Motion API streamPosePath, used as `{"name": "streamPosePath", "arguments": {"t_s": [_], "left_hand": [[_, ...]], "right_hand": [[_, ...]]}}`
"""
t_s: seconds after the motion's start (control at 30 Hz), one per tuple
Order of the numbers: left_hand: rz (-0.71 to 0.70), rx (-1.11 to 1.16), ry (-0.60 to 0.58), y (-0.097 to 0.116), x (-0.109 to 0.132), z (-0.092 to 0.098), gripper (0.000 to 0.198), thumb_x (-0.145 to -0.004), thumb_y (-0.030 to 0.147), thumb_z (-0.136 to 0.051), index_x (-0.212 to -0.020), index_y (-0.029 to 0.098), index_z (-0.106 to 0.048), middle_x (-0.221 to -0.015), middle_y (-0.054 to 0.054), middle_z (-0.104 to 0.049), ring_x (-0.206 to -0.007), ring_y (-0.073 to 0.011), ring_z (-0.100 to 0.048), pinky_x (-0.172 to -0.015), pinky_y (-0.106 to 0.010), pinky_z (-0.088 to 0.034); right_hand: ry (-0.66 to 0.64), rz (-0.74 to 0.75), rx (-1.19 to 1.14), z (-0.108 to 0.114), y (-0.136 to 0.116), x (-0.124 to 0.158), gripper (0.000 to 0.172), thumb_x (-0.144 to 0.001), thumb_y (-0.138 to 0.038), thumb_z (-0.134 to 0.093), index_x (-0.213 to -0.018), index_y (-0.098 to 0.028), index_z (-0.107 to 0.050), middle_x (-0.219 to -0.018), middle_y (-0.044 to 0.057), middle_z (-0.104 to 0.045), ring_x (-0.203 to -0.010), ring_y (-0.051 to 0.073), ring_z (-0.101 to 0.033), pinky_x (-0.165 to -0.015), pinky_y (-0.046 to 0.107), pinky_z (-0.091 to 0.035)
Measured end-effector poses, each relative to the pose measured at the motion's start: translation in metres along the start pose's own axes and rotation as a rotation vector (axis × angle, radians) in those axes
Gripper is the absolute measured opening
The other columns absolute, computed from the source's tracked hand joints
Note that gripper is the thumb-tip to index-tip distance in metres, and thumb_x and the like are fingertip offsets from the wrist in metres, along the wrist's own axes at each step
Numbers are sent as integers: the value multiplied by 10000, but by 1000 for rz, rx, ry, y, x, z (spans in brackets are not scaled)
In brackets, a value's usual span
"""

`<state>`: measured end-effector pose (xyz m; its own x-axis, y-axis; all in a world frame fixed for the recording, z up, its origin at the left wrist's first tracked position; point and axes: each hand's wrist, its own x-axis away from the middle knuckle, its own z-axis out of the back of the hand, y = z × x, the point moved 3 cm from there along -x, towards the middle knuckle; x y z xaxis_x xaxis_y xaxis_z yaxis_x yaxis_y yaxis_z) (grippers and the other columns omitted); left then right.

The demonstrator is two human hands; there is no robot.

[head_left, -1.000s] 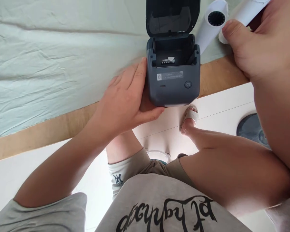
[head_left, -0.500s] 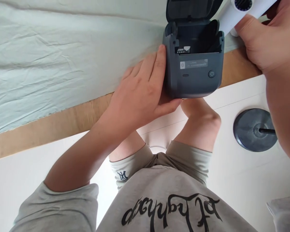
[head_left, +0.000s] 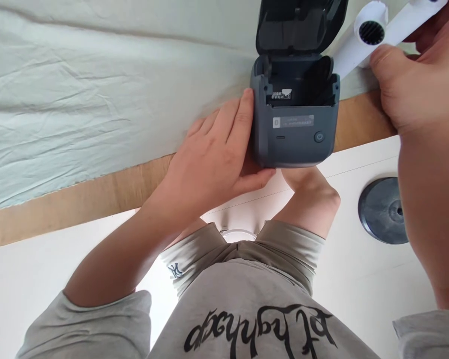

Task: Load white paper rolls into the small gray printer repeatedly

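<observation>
A dark blue-grey portable label printer (head_left: 299, 144) sits at the table edge, its lid (head_left: 299, 25) raised and its paper bay exposed. My left hand (head_left: 217, 149) holds it from the left, fingers along its side and thumb at its lower front edge. At the upper right, my right hand (head_left: 422, 80) is closed around a white tube-shaped thing (head_left: 391, 37) with a round, dark, ribbed end; its exact kind is unclear. The thumb lies against the tube, while the other fingers are mostly hidden. The tube's lower end passes behind the printer's right side.
A wrinkled pale green cloth (head_left: 97, 99) covers the table, leaving a brown wooden edge strip (head_left: 78, 192) bare. A round black base (head_left: 381, 212) stands on the white floor (head_left: 359, 279) at right, partly behind my right forearm. My legs are below the table edge.
The printer, the white tube and the table edge appear lower in view, and more of the raised lid shows. My left hand stays against the printer; the right keeps its hold.
</observation>
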<state>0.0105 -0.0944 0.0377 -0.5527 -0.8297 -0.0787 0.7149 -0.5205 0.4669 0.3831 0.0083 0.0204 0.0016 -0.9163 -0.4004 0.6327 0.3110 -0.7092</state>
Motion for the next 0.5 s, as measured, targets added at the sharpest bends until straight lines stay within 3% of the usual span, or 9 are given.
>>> {"name": "streamPosePath", "arguments": {"t_s": [0.1, 0.17, 0.3, 0.37, 0.43, 0.5], "left_hand": [[4, -12, -6, 0, 1, 2, 955, -1087, 623, -807, -1870, 201, -459, -1867, -241, -585, -1746, -525, -577, -1468, -693, -470], [19, 33, -23, 0, 1, 9, 994, -1063, 624, -813, -1877, 199, -432, -1905, -237, -559, -1777, -524, -546, -1474, -695, -465], [137, 235, -96, -6, -8, 29, 869, -1064, 659, -709, -1760, 172, -527, -1809, -226, -662, -1672, -484, -656, -1348, -630, -612], [155, 283, -37, -10, -22, 37, 711, -1111, 697, -633, -1653, 238, -609, -1705, -175, -742, -1614, -448, -707, -1309, -616, -627], [113, 311, 104, -15, -42, 40, 700, -1103, 704, -635, -1657, 277, -601, -1716, -129, -743, -1667, -430, -665, -1359, -628, -584], [100, 329, 153, -20, -63, 35, 695, -1124, 667, -575, -1685, 256, -568, -1737, -134, -726, -1668, -411, -653, -1396, -639, -559]], "right_hand": [[-26, 103, 74, -3, -8, 0, 594, -904, 2, -732, -1372, -355, -657, -1279, 1, -629, -1056, 75, -630, -765, 249, -447], [-17, 68, 66, -5, -9, -1, 541, -890, -55, -773, -1310, -358, -617, -1260, 18, -656, -1071, 124, -666, -738, 280, -465], [25, -33, 26, -8, -4, -2, 483, -890, -174, -827, -1263, -353, -578, -1253, 44, -690, -1079, 177, -674, -738, 330, -511], [44, -26, 41, -8, -5, -1, 460, -905, -205, -827, -1265, -358, -587, -1275, 44, -701, -1077, 182, -660, -759, 338, -540], [69, -16, 68, -9, -6, 0, 456, -901, -198, -818, -1263, -361, -595, -1288, 38, -701, -1076, 180, -640, -738, 325, -540], [85, -24, 82, -9, -8, 3, 484, -883, -164, -803, -1275, -362, -599, -1298, 38, -693, -1105, 187, -645, -695, 311, -512]]}}
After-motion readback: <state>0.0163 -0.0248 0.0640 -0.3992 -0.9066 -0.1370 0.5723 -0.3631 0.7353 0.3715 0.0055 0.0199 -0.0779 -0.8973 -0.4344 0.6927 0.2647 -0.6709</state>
